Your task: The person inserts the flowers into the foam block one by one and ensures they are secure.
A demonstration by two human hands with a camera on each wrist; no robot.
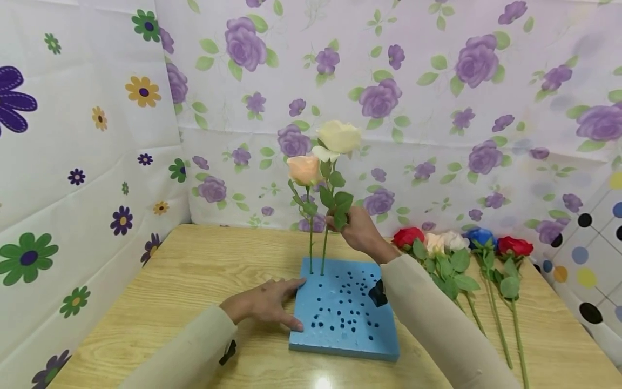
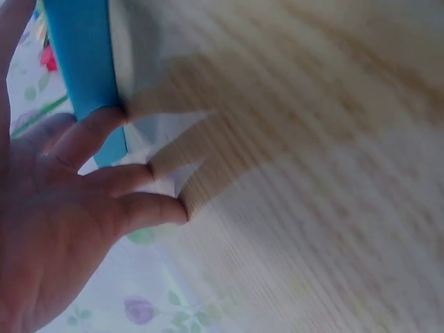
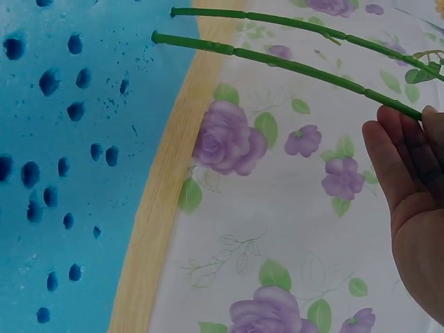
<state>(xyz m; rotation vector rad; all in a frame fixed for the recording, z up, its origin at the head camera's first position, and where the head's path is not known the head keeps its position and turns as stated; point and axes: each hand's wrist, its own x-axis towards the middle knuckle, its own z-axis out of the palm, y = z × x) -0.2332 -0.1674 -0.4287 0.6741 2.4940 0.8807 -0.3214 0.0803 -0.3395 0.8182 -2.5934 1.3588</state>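
A white rose (image 1: 342, 135) and a peach rose (image 1: 304, 169) stand upright, side by side, in the far left part of a blue foam block (image 1: 320, 339) dotted with holes. With thumb and fingers, my right hand (image 1: 359, 229) pinches the white rose's stem just below its leaves. Both green stems (image 3: 298, 68) enter the foam in the right wrist view. My left hand (image 1: 267, 302) rests at the block's left edge, its fingers spread and thumb touching the near left side. In the left wrist view, some fingers lie against the foam's side (image 2: 87, 59).
On the table's right lie more artificial roses: a red rose (image 1: 408, 236), a pale peach one (image 1: 434, 244), a white one (image 1: 455, 240), a blue one (image 1: 480, 236) and another red one (image 1: 515, 246). Their stems point toward me. A flowered cloth (image 1: 427, 178) hangs behind the wooden table (image 1: 204, 265).
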